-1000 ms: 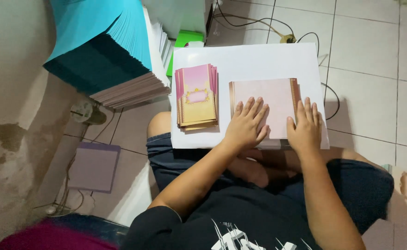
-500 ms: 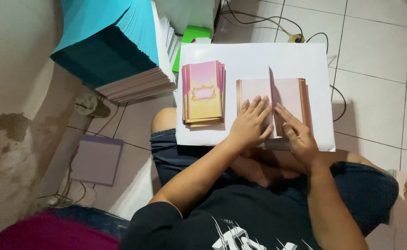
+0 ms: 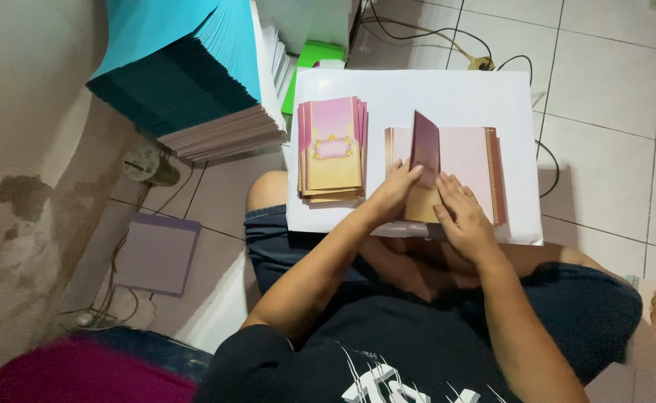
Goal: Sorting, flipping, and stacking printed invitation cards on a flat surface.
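Observation:
A white board rests across my lap. On its right half lies an open pink card with brown edge bands. My left hand lifts the card's left flap, which stands nearly upright and shows a dark maroon face. My right hand presses flat on the card's lower middle, just right of the fold. To the left sits a neat stack of folded pink and yellow cards, apart from both hands.
A tall slanted pile of teal sheets over pale ones stands at the upper left. A green object lies behind the board. Black cables cross the tiled floor. A lilac flat box lies at left.
Both hands lay flat on the closed pink sheet a second ago. Since then my left hand has raised the left flap toward the middle while my right hand slid to the fold.

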